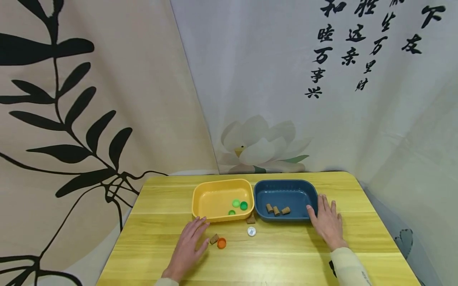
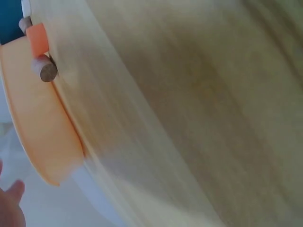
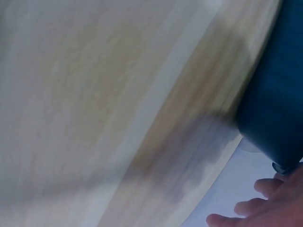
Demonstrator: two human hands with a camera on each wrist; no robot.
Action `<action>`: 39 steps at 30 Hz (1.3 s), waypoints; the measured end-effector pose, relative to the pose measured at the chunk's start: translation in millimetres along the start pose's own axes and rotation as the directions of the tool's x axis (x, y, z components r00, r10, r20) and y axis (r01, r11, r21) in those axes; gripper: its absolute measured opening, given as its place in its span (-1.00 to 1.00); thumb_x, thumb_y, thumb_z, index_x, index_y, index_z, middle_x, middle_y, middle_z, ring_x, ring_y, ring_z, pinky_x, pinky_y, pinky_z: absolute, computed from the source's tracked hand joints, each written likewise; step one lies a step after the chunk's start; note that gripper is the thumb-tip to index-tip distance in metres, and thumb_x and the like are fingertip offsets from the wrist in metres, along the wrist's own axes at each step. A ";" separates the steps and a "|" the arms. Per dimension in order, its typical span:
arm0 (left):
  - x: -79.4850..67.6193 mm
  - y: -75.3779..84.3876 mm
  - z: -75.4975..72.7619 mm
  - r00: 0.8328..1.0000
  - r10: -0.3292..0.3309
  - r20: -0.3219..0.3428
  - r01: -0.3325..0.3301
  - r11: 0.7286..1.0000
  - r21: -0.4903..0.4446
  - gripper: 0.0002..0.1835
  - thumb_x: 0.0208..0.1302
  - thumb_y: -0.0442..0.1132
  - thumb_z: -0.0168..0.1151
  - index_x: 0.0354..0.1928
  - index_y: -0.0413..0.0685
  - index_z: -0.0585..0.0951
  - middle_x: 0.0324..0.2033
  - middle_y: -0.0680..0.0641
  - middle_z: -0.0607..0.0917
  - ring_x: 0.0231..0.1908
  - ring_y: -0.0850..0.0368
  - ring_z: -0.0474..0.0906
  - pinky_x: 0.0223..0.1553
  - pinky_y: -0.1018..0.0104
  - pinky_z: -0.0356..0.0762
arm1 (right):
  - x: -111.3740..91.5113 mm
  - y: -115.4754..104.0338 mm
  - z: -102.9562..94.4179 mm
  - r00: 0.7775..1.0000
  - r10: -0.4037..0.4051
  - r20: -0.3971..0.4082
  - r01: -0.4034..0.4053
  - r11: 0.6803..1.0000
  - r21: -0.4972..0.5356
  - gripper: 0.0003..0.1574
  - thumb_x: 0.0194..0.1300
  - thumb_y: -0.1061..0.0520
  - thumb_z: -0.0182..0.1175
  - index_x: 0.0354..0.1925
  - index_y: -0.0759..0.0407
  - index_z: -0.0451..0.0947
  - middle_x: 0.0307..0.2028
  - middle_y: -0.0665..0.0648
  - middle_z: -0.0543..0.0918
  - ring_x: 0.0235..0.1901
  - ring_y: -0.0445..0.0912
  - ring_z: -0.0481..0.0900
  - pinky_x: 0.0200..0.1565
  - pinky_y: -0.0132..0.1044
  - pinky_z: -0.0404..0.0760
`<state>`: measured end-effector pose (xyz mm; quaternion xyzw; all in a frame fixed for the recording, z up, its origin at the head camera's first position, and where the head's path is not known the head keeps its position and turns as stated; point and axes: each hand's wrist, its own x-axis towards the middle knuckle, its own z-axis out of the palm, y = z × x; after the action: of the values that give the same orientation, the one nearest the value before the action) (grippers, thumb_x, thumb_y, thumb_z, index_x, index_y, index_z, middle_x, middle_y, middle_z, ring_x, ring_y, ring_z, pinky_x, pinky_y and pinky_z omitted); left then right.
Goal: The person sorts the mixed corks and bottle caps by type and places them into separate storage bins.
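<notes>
My left hand [image 1: 187,248] hovers with relaxed fingers at the front left corner of a yellow tray [image 1: 211,198], its grasp empty. Right of its thumb lie a cork [image 1: 214,238] and an orange bottle cap [image 1: 222,243] on the table. Three green caps [image 1: 243,205] sit inside the yellow tray. My right hand [image 1: 327,222], fingers spread, is at the right end of a blue tray [image 1: 286,194], thumb by the rim. In the right wrist view its fingers [image 3: 251,206] show beside the tray's corner. Three corks [image 1: 276,211] lie in the blue tray.
The trays stand side by side toward the back of the wooden table [image 1: 286,258]. In front of them are a white cap [image 1: 251,231] and another cork [image 1: 251,219], the latter against the yellow tray's front. A printed curtain [image 1: 257,79] hangs behind the table.
</notes>
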<state>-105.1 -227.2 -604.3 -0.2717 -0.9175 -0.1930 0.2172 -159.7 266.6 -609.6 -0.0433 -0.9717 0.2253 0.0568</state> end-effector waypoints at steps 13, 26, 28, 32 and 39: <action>2.8 6.7 5.9 0.920 -0.001 0.391 0.004 1.000 -0.006 -0.40 0.36 0.07 0.16 0.39 0.13 0.36 0.39 0.00 0.31 0.36 -0.06 0.21 0.28 -0.26 0.10 | 0.1 -0.7 -1.2 1.000 0.008 0.027 -0.009 1.000 0.024 -0.03 0.48 -0.37 -0.33 0.53 0.23 -0.20 0.46 0.38 -0.02 0.37 0.48 -0.18 0.11 0.54 -0.08; 3.7 5.7 11.5 0.842 -0.074 0.535 0.041 0.996 0.073 -0.43 0.44 0.04 0.03 0.44 0.17 0.29 0.39 -0.06 0.29 0.39 -0.19 0.11 0.23 -0.38 0.09 | -1.7 -1.5 -0.5 1.000 0.007 0.019 -0.007 1.000 0.025 -0.03 0.49 -0.37 -0.35 0.53 0.23 -0.21 0.45 0.43 -0.01 0.36 0.49 -0.16 0.11 0.54 -0.05; 3.3 5.9 11.7 0.846 -0.076 0.527 0.040 0.996 0.080 -0.48 0.46 0.02 0.01 0.42 0.19 0.34 0.36 -0.03 0.35 0.38 -0.19 0.14 0.22 -0.38 0.09 | -1.5 -1.3 0.2 1.000 0.003 0.012 -0.004 1.000 0.025 -0.04 0.49 -0.35 -0.34 0.52 0.24 -0.20 0.45 0.42 -0.04 0.36 0.48 -0.16 0.11 0.54 -0.04; 2.6 5.0 12.0 0.866 -0.057 0.497 0.014 0.996 0.089 -0.52 0.45 -0.02 0.04 0.38 0.22 0.39 0.33 0.02 0.40 0.36 -0.16 0.20 0.21 -0.39 0.11 | -0.9 -0.5 2.1 1.000 -0.003 -0.001 0.003 0.999 0.033 -0.05 0.50 -0.33 -0.32 0.53 0.23 -0.23 0.48 0.38 -0.10 0.37 0.47 -0.18 0.10 0.54 -0.05; 2.4 0.0 17.1 0.909 0.002 0.417 -0.043 0.995 0.089 -0.56 0.39 -0.08 0.15 0.29 0.19 0.49 0.25 0.01 0.50 0.30 -0.18 0.31 0.18 -0.41 0.14 | -1.4 2.0 4.6 1.000 -0.016 -0.011 0.016 0.999 0.044 -0.06 0.50 -0.34 -0.36 0.53 0.20 -0.26 0.50 0.32 -0.19 0.38 0.46 -0.19 0.10 0.55 -0.05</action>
<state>-112.0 -218.2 -617.3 -0.3062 -0.9478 -0.0836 0.0316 -158.8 266.2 -614.7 -0.0355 -0.9665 0.2460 0.0649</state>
